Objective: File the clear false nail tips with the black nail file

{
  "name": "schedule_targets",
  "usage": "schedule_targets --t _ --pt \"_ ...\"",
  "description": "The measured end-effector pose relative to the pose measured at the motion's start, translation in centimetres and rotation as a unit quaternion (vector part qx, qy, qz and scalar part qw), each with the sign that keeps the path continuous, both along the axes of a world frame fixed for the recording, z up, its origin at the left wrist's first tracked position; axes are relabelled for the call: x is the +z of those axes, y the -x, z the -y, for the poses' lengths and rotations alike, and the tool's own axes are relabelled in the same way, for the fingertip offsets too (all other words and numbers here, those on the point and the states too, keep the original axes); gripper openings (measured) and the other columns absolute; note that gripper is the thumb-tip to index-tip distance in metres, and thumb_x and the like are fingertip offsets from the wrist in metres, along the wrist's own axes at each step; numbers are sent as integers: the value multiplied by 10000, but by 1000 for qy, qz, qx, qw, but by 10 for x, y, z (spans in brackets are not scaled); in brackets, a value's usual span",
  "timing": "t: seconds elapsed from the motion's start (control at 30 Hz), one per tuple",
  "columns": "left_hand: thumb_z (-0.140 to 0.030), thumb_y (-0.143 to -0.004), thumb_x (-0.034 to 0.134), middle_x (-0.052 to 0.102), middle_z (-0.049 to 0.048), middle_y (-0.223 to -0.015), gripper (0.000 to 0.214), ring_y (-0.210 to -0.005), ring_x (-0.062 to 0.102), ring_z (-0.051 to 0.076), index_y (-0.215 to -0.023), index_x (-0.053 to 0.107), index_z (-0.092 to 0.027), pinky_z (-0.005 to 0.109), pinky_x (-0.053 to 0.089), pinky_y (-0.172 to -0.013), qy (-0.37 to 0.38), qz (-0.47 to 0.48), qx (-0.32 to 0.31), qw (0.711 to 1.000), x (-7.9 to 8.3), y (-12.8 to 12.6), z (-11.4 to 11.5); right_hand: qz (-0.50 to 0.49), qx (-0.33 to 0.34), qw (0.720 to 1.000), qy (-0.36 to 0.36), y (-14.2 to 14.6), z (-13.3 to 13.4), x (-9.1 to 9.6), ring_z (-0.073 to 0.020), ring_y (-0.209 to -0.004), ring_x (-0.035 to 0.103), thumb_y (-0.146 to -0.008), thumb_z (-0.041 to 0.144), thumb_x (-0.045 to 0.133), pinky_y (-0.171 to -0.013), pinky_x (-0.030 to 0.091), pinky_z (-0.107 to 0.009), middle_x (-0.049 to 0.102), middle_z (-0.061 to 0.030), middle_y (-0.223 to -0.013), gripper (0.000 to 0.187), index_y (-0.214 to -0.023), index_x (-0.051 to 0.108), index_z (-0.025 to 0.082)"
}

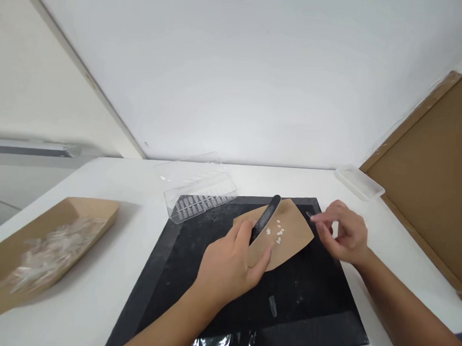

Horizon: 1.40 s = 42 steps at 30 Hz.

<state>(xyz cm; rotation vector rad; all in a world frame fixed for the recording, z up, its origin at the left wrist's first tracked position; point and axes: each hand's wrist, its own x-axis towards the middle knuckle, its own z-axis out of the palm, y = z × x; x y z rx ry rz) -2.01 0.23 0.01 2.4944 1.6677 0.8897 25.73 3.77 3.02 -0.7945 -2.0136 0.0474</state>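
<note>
Head view: kraft card [288,234] under fingers [263,262]

**Bare hands and bare forearms, both in the shot!**
And here they came, the left hand [227,267] and the right hand [342,234], slim fingers spread, knuckles showing, narrow wrists tapering in. The left forearm [174,329] ran bare off the near edge, the right forearm [410,319] bare off the near right, long and lean all the way down.
</note>
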Motion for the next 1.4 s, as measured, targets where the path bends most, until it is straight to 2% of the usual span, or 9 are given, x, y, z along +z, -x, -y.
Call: schedule_targets --t 0.1,0.2,0.23,0.47,0.6,0.73,0.9,1.17,1.4 --pt "-419 -1018 507 754 94 -1064 289 -814 761 245 -1198 546 -196 310 556 -609 -25 29 24 999 -2 0 -3 105 183 973 88 25 30 10 -132 -601 619 -920 160 669 -656 463 -319 687 55 -696 261 -1142 683 297" --pt "-398 -1019 501 757 86 -1048 260 -834 762 248 -1173 558 -197 313 568 -628 -34 26 30 999 -5 0 -5 173 296 922 179 45 53 6 -110 -638 618 -980 242 628 -573 413 -263 687 37 -730 83 -1032 691 229" --pt "-392 -1015 507 757 85 -1039 253 -827 762 248 -1167 561 -197 314 570 -627 -37 25 33 998 -6 -1 -5 202 304 911 190 48 57 3 -110 -668 626 -996 257 613 -573 406 -263 703 28 -780 96 -1035 691 216" --pt "-363 -1000 517 733 80 -1007 244 -872 752 253 -1164 574 -190 329 589 -676 -44 35 29 998 -9 0 -8 390 240 866 198 52 57 -22 -157 -742 610 -1002 361 659 -555 304 -293 703 -12 -958 269 -1225 677 210" --pt "-352 -1002 520 721 69 -979 245 -865 745 251 -1165 586 -182 332 586 -681 -44 42 28 998 -9 2 -9 405 223 860 218 54 56 -29 -158 -785 628 -1028 350 639 -558 320 -288 701 -23 -956 215 -1149 699 184" --pt "-373 -1002 524 710 67 -946 239 -799 730 248 -1114 593 -174 337 567 -640 -41 41 25 998 -7 1 -8 388 198 858 273 53 55 -29 -148 -771 634 -984 362 709 -577 341 -284 696 -1 -955 164 -1015 698 202" --pt "-396 -1004 519 712 79 -952 253 -795 727 252 -1098 591 -172 343 565 -638 -39 43 21 998 -6 1 -8 384 176 859 291 48 51 -28 -143 -725 590 -958 420 737 -581 301 -280 676 3 -938 220 -953 667 212" --pt "-399 -996 530 748 88 -980 255 -841 753 264 -1126 595 -189 349 593 -676 -42 55 16 998 -8 2 -7 356 237 842 327 43 46 -25 -125 -733 587 -948 357 732 -608 335 -250 673 27 -867 165 -1020 667 224" --pt "-394 -990 536 752 77 -937 242 -819 760 269 -1113 598 -196 357 602 -684 -37 57 12 998 -9 0 -7 299 314 840 327 44 44 -36 -119 -787 624 -959 379 723 -639 380 -235 688 36 -855 161 -1023 708 232"
